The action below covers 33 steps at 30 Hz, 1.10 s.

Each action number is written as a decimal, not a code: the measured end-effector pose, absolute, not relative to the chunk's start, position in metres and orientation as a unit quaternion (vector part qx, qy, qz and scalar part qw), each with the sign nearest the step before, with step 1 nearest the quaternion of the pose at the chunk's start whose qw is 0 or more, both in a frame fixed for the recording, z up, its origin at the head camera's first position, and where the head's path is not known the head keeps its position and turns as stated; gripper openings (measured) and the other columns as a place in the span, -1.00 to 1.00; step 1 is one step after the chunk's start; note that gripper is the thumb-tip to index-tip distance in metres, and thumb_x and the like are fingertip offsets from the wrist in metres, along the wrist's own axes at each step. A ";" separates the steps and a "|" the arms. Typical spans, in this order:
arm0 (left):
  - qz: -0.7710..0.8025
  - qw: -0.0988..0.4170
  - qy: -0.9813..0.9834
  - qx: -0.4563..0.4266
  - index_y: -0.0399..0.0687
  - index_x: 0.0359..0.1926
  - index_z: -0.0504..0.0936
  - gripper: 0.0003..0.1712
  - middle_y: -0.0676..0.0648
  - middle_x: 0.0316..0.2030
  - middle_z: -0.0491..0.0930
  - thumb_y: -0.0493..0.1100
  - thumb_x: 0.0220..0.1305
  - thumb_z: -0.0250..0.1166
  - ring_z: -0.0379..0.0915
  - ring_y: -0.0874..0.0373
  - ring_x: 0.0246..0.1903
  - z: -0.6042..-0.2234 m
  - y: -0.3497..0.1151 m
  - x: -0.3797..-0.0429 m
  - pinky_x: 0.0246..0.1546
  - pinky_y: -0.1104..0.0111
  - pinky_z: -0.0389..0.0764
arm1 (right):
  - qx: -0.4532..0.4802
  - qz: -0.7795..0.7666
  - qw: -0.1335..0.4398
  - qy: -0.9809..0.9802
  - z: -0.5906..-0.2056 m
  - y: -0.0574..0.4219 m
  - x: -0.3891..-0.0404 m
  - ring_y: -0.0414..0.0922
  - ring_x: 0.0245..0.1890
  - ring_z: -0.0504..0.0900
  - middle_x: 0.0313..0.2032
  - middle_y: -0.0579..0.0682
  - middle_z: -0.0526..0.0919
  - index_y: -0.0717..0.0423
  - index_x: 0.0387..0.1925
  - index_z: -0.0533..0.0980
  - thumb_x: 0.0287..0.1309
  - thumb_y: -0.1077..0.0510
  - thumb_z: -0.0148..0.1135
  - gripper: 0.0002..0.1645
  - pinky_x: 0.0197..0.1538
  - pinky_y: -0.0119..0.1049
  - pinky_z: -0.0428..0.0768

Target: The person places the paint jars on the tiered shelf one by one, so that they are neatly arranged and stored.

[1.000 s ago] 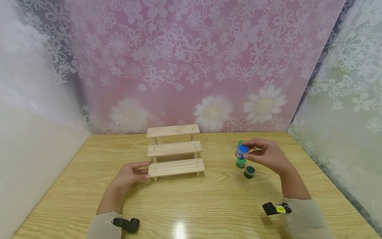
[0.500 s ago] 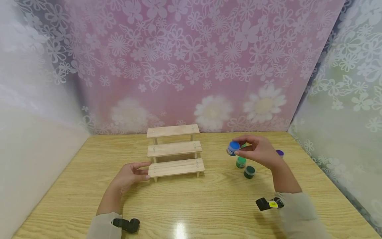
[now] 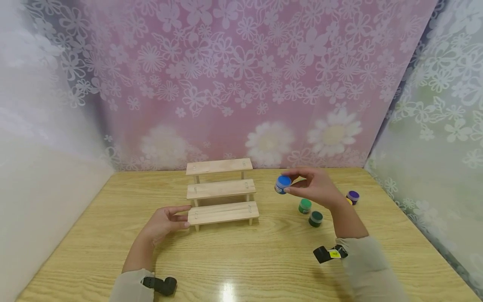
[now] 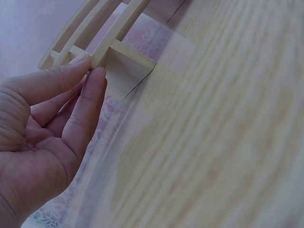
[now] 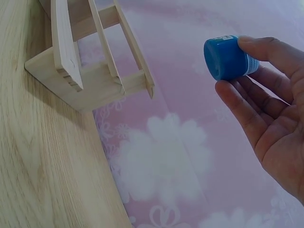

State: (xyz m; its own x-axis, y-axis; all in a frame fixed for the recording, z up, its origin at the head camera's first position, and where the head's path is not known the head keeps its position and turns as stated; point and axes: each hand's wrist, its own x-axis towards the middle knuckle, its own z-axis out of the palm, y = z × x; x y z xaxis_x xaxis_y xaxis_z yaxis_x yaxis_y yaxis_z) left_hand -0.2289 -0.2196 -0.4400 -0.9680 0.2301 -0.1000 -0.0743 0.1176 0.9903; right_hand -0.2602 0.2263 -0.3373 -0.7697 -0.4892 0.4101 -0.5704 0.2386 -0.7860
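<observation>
A three-tier wooden display shelf (image 3: 222, 213) stands left of centre on the table. At the left end of its lowest tier, my left hand (image 3: 163, 224) pinches the board; in the left wrist view thumb and fingertips (image 4: 97, 78) meet at the board's corner. My right hand (image 3: 315, 188) holds a small blue paint jar (image 3: 282, 184) between thumb and fingers, raised to the right of the shelf. The right wrist view shows this jar (image 5: 225, 58) tipped on its side relative to the camera, its base towards the shelf (image 5: 66, 52).
On the table's right part stand a green paint jar (image 3: 305, 206), a dark green one (image 3: 315, 219) and a purple one (image 3: 353, 197). A yellow jar (image 3: 349, 202) is mostly hidden behind the right wrist. A pink flowered backdrop (image 3: 241, 84) rises along the table's back edge.
My right hand has carried the blue paint jar leftward towards the shelf, away from the other jars. The purple and yellow jars have come into sight. My left hand stays at the shelf.
</observation>
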 end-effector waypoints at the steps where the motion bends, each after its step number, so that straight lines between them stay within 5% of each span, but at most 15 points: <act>1: 0.663 0.115 0.738 0.054 -0.36 0.29 0.43 -0.32 -0.31 0.05 0.57 -0.38 0.13 0.42 0.58 0.01 -0.04 -0.440 -0.220 -0.229 -0.08 0.24 0.64 | 0.339 0.519 0.038 -0.784 -0.337 0.224 -0.261 -0.04 -0.19 0.69 -0.08 0.21 0.59 0.31 0.09 0.55 0.10 0.38 0.38 -0.53 -0.16 -0.23 0.68; 17: 0.665 0.117 0.736 0.055 -0.38 0.29 0.42 -0.30 -0.31 0.04 0.57 -0.39 0.11 0.43 0.58 0.02 -0.04 -0.439 -0.219 -0.229 -0.11 0.27 0.65 | 0.324 0.516 -0.001 -0.793 -0.326 0.189 -0.269 0.00 -0.20 0.71 -0.10 0.14 0.58 0.21 0.10 0.56 0.12 0.26 0.41 -0.53 -0.13 -0.22 0.68; 24: 0.663 0.117 0.737 0.059 -0.38 0.30 0.41 -0.30 -0.32 0.04 0.57 -0.37 0.13 0.42 0.58 0.02 -0.04 -0.438 -0.220 -0.229 -0.09 0.25 0.64 | 0.363 0.518 0.017 -0.775 -0.324 0.176 -0.276 0.17 -0.17 0.65 -0.14 0.13 0.60 0.25 0.06 0.58 0.10 0.32 0.40 -0.56 -0.14 -0.21 0.68; 33: 0.661 0.118 0.738 0.060 -0.37 0.30 0.42 -0.31 -0.32 0.06 0.56 -0.37 0.14 0.42 0.57 -0.02 0.00 -0.440 -0.220 -0.229 -0.07 0.22 0.63 | 0.364 0.524 0.020 -0.770 -0.321 0.160 -0.280 0.06 -0.19 0.66 -0.15 0.14 0.61 0.27 0.07 0.57 0.09 0.33 0.41 -0.54 -0.13 -0.22 0.68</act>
